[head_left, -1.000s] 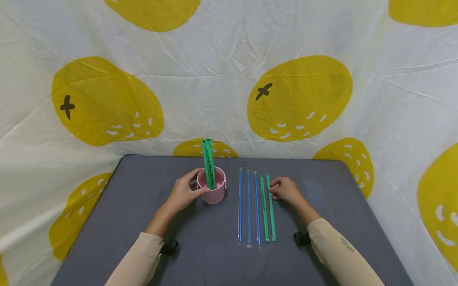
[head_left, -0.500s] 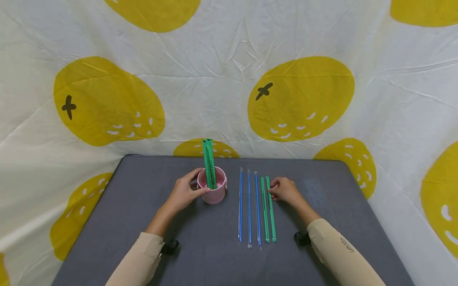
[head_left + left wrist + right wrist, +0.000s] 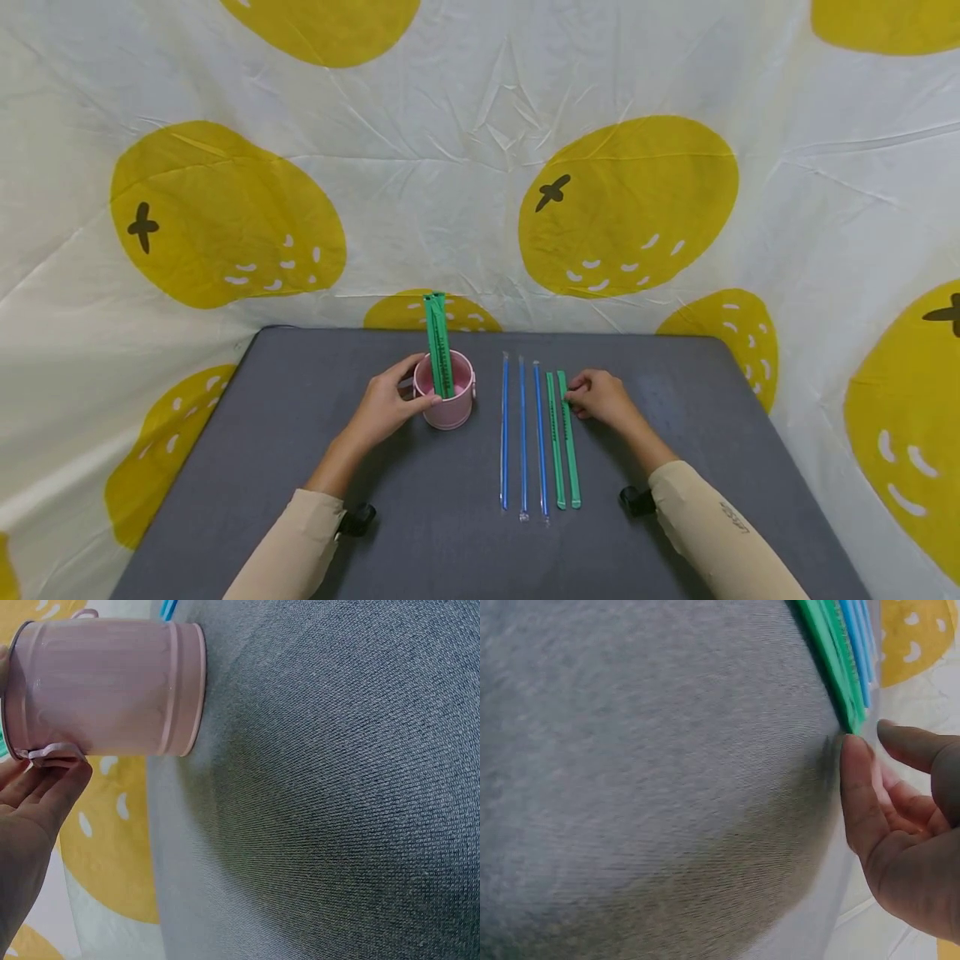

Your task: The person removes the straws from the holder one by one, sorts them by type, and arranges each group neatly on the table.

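A pink metal bucket (image 3: 448, 412) stands on the grey table, with green wrapped straws (image 3: 439, 346) leaning upright in it. My left hand (image 3: 386, 402) grips the bucket from the left, thumb at the near rim. In the left wrist view the fingers (image 3: 64, 787) press on its side by the handle lug. Two green wrapped straws lie side by side on the table. My right hand (image 3: 602, 397) pinches loosely at the outer green straw (image 3: 570, 450) near its far end. In the right wrist view, the thumb (image 3: 857, 769) sits right at that straw.
Left of the green straws, three blue straws (image 3: 522, 442) in clear wrappers lie parallel on the grey table (image 3: 442, 533). A white cloth with yellow fruit prints (image 3: 630, 204) hangs behind the table's far edge. Black straps circle both sleeves.
The right forearm has shifted slightly to the right, its fingers staying at the outer green straw. The left hand, the bucket and the straws hold their places.
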Demonstrator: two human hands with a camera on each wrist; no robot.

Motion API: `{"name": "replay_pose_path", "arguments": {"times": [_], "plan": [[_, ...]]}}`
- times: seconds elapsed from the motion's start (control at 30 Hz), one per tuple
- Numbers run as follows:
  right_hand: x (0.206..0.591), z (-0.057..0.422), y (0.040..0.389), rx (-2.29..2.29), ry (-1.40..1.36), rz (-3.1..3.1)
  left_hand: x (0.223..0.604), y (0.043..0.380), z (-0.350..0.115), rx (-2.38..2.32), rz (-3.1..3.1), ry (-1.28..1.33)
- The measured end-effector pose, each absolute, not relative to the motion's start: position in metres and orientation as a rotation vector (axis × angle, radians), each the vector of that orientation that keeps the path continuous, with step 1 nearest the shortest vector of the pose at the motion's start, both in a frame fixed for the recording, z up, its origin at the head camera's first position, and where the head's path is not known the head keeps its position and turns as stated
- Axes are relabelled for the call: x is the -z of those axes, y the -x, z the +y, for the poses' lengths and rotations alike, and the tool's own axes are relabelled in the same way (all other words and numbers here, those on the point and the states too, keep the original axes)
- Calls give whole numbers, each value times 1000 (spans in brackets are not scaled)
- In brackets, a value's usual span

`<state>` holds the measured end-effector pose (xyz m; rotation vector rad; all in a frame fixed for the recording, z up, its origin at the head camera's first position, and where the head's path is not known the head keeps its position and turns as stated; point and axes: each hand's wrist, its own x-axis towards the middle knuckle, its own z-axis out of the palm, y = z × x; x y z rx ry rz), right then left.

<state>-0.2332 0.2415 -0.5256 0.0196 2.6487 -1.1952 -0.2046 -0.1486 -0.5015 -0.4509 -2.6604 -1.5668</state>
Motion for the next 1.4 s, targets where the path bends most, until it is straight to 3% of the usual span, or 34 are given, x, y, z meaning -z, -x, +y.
{"name": "replay_pose_path", "arguments": {"times": [0.5, 0.93, 1.4], "plan": [[492, 193, 255, 1415, 394, 2698, 502, 203, -147, 1590, -2660, 440], [453, 118, 277, 1550, 495, 2641, 502, 205, -146, 1587, -2629, 464], [450, 66, 279, 1584, 525, 2609, 502, 204, -148, 1547, -2661, 457]]}}
